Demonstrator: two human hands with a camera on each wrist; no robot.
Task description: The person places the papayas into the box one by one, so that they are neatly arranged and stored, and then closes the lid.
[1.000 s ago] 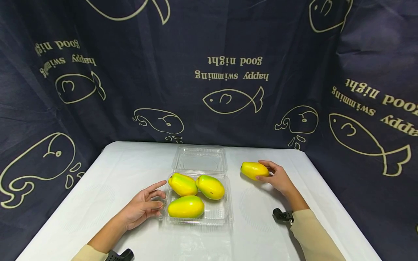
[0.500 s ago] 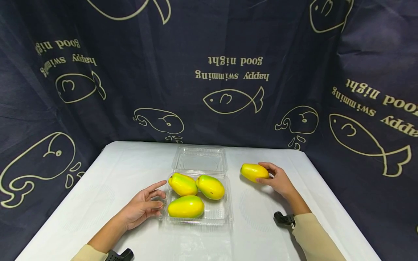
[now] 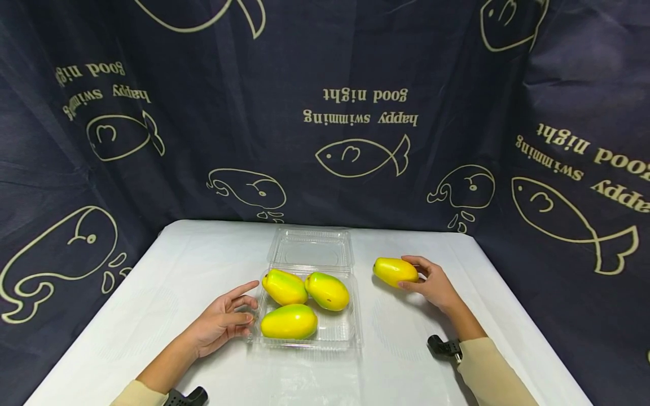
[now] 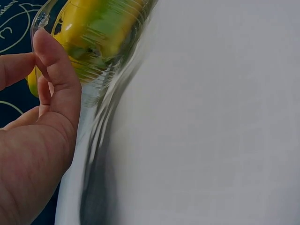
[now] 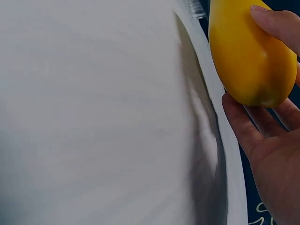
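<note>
My right hand (image 3: 431, 282) holds a yellow papaya (image 3: 393, 272) at the right of the table, thumb on the near side and fingers round its blunt end. The right wrist view shows this papaya (image 5: 251, 51) between thumb and fingers. An open clear plastic clamshell box (image 3: 337, 330) stands mid-table, its lid (image 3: 310, 248) laid back. Three yellow-green papayas lie inside: one back left (image 3: 284, 287), one back right (image 3: 328, 291), one in front (image 3: 289, 322). At the box's left side my left hand (image 3: 220, 324) pinches the rim; the left wrist view shows thumb and finger meeting there.
A white cloth (image 3: 406, 366) covers the table. Dark blue curtains (image 3: 365, 203) with fish and whale drawings rise behind it and at both sides. Black wrist devices (image 3: 444, 345) sit near both sleeves.
My right hand and its papaya have shifted slightly toward the table's near edge. The left hand, the box and the three papayas in it stay in place.
</note>
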